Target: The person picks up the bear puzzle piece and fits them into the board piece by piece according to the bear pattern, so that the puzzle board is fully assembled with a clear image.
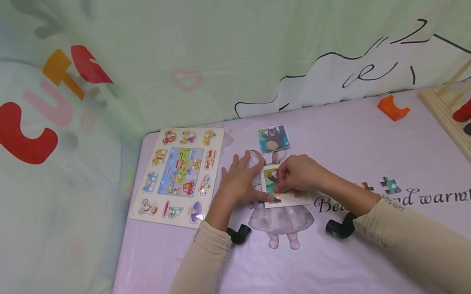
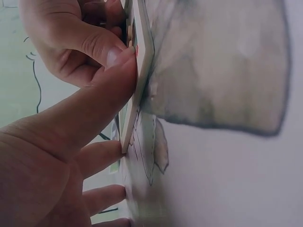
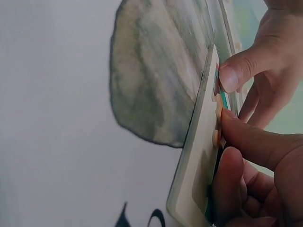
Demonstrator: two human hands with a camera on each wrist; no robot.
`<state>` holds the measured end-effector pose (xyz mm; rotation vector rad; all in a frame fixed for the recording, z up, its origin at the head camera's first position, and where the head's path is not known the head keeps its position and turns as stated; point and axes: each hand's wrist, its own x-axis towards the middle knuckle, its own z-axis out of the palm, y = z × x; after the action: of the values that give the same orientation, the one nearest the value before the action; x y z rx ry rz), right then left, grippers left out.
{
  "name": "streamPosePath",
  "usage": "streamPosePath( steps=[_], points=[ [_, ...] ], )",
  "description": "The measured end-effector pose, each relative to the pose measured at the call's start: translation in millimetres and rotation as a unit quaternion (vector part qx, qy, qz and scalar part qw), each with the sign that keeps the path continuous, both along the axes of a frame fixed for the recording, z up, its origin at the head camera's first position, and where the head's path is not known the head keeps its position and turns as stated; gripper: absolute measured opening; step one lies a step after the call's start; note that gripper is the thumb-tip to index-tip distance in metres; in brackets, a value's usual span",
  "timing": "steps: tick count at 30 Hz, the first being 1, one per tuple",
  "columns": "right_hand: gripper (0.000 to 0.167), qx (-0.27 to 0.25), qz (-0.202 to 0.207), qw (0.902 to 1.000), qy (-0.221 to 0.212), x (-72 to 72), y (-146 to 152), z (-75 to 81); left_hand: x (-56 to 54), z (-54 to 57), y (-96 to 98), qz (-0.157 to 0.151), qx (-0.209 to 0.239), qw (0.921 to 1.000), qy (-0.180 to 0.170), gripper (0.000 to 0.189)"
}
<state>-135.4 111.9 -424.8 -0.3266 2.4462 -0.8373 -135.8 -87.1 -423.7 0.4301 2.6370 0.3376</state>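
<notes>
A small jigsaw board (image 1: 298,202) with a pale frame and a coloured picture lies in front of me. My left hand (image 1: 239,182) is spread at its left side, thumb pressing the picture near the lower left corner. In the left wrist view, the other fingers of that hand reach straight past the board's edge. Over the middle of the board, my right hand (image 1: 299,174) pinches a jigsaw piece (image 3: 219,108), which sits proud of the frame in the right wrist view. Part of the picture is hidden under the right hand.
A bear picture card (image 1: 274,139) lies behind the board. To the left is a peg puzzle board (image 1: 138,212) with vehicle pieces. Loose jigsaw pieces (image 1: 390,185) lie by my right forearm. Farther right are an orange block (image 1: 392,108) and a wooden stand (image 1: 441,120) with coloured discs.
</notes>
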Motion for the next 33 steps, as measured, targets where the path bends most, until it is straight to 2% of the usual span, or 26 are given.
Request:
streamPosePath(
  steps=[8,20,27,33],
  points=[
    [0.026,0.013,0.002,0.9998,0.018,1.0,0.4,-1.8,0.9,1.7,-0.5,-0.014,-0.005,0.9999,0.001,0.100],
    [0.026,0.014,0.015,0.9997,0.013,0.8,0.1,0.6,0.4,-1.4,-3.4,-0.031,0.000,0.9995,-0.002,0.098],
    [0.024,-0.004,0.019,0.9995,-0.025,-3.0,2.9,3.6,0.3,-0.4,-3.7,-0.027,-0.004,0.9996,-0.013,0.088],
    [0.026,-0.001,0.019,0.9996,-0.022,-3.2,2.2,2.4,0.2,1.6,-2.6,-0.020,-0.004,0.9996,-0.020,0.081]
  ],
)
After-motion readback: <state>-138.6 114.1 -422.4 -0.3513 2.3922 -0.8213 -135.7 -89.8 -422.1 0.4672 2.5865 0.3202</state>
